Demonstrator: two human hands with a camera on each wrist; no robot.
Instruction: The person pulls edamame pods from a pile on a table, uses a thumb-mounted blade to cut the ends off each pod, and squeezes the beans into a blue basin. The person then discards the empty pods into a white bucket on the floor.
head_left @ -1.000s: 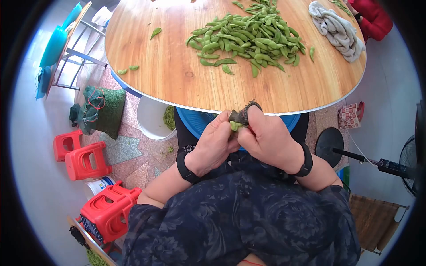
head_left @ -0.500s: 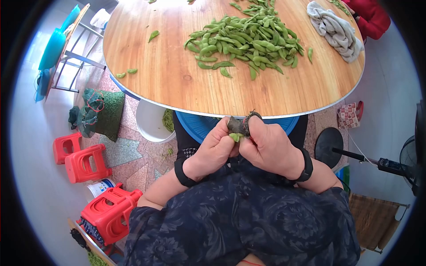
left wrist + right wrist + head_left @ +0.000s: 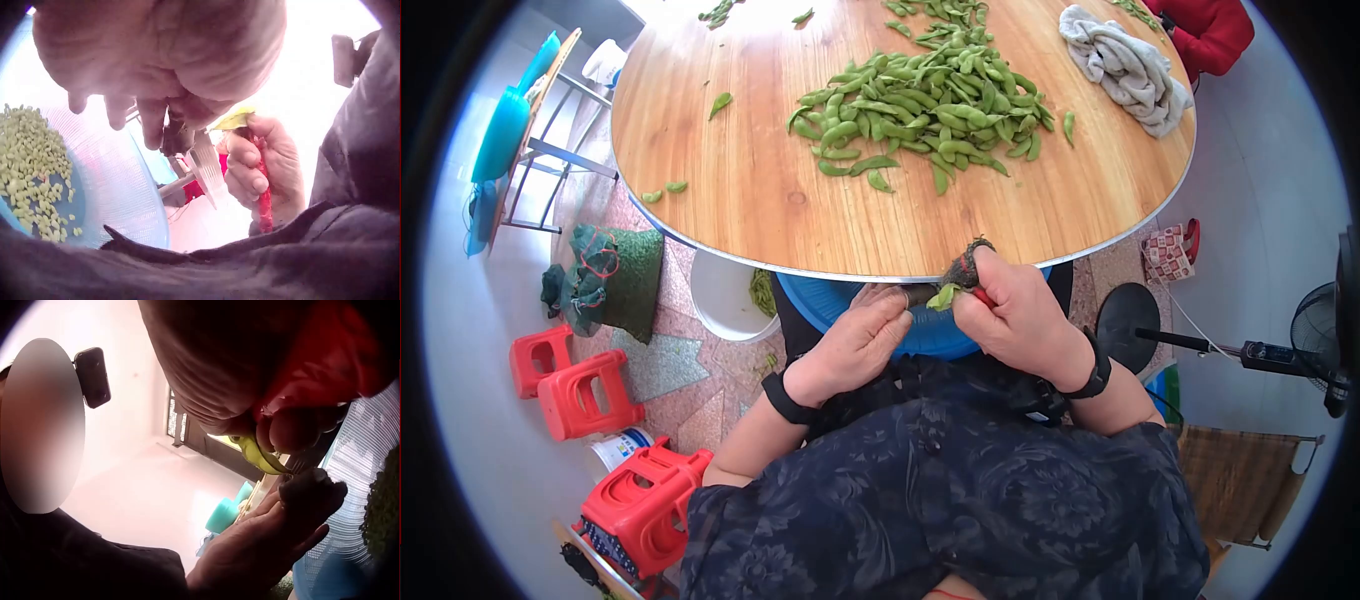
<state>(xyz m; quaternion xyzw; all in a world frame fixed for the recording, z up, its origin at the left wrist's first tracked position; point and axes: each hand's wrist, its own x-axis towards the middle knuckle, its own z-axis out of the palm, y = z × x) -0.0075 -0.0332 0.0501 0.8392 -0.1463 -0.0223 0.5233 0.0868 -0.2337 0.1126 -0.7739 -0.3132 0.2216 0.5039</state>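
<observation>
My right hand (image 3: 1025, 315) pinches a green soybean pod (image 3: 943, 298) between thumb and forefinger, above the blue basin (image 3: 812, 303) on the lap. A dark cover (image 3: 962, 268) sits on its forefinger. Something red and crinkled (image 3: 265, 197) runs through its curled fingers. Just left of the pod is my left hand (image 3: 855, 345), its fingers reaching forward, fairly straight; one fingertip wears a dark cover (image 3: 306, 489). In the left wrist view, shelled beans (image 3: 31, 169) lie in the basin.
A heap of pods (image 3: 930, 100) lies on the round wooden table (image 3: 740, 220), with a grey cloth (image 3: 1125, 70) at its right. A white bucket (image 3: 710, 300) stands left of the basin. Red stools (image 3: 590, 395) are at the left, a fan (image 3: 1310, 340) at the right.
Both hands were together at the pod; now the left hand has drawn back to the left and the pod stays in the right hand. The head view has shifted a little.
</observation>
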